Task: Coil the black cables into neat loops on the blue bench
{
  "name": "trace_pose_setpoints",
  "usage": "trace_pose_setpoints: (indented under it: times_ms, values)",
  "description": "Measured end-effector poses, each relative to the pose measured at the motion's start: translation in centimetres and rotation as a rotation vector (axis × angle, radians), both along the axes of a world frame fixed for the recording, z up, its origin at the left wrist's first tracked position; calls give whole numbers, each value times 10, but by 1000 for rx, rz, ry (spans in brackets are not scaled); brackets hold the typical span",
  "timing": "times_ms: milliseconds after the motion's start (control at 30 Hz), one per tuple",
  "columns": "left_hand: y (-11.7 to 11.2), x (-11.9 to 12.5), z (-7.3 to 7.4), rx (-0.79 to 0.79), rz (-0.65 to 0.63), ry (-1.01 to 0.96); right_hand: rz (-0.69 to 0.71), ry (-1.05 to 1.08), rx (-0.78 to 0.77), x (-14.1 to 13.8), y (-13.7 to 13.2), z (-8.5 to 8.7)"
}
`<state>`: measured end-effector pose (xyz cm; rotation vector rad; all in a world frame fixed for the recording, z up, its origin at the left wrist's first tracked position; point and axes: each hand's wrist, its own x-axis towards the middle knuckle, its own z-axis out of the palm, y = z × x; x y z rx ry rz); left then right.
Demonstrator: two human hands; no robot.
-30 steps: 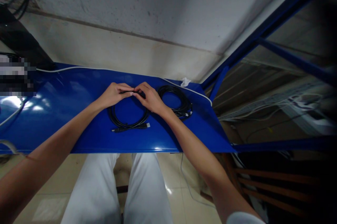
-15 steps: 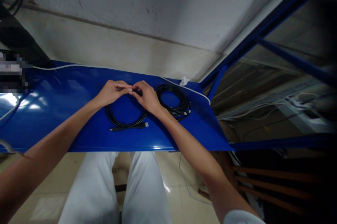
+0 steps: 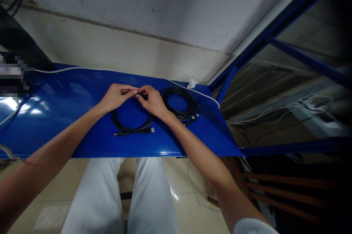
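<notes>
A coiled black USB cable [image 3: 131, 130] lies on the blue table [image 3: 90, 124], its two plug ends side by side at the near part of the loop. At the far part of that loop my left hand [image 3: 117, 96] and my right hand [image 3: 151, 99] meet, fingertips touching. Both pinch the cable there; a short black stretch shows between the right thumb and forefinger. What the fingertips do at the meeting point is too small to tell. Just right of my right hand rests a thicker coil of black cable [image 3: 180, 103] with whitish plug ends.
A white cord [image 3: 110, 70] runs along the table's back by the wall, near a crumpled white scrap [image 3: 191, 83]. A dark object [image 3: 22, 40] stands at the back left. Blue metal framing [image 3: 225, 87] rises on the right, and a slatted wooden piece [image 3: 286, 188] is below.
The fingertips have shifted very slightly against each other at the cable. Otherwise hands and both coils stay in place.
</notes>
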<state>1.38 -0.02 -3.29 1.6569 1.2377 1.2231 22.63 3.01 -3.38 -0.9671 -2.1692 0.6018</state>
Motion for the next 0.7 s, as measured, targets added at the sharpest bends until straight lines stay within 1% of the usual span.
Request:
trace_pose_setpoints:
  times_ms: [200, 367, 500, 700]
  values:
    - [-3, 3, 6, 14, -7, 19, 14, 60, -27, -1, 3, -3]
    - [-4, 5, 6, 21, -13, 70, 0, 112, -98, -2, 4, -4]
    - [-5, 6, 7, 64, -25, 129, -7, 107, -128, -2, 5, -3]
    - [-5, 4, 7, 111, -14, 202, 9, 70, -110, -3, 5, -5]
